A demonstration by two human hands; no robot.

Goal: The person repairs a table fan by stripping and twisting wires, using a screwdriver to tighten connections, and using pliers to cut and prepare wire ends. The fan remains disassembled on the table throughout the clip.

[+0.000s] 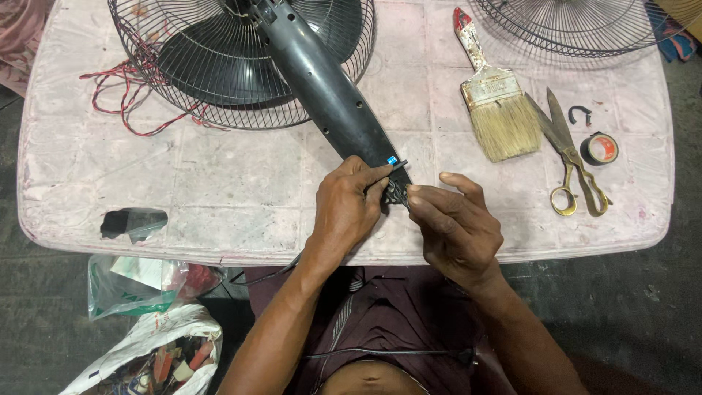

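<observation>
Both hands, left hand (349,208) and right hand (455,228), grip one wire bundle (395,193); two fan grilles (241,62) nearby.

Glossy dark plastic fan neck (329,91) — wire-metal grille (183,66) — worn, stained plastic table (219,183)

A worn pinkish table (219,183) carries a fan (292,66), a grille (578,25), a paintbrush (497,102), scissors (574,157), a tape roll (602,148) and red wires (124,95).

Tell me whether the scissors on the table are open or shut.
Shut, or nearly: the scissors lie flat beside the paintbrush, blades together in one point, handle loops close side by side.
</observation>
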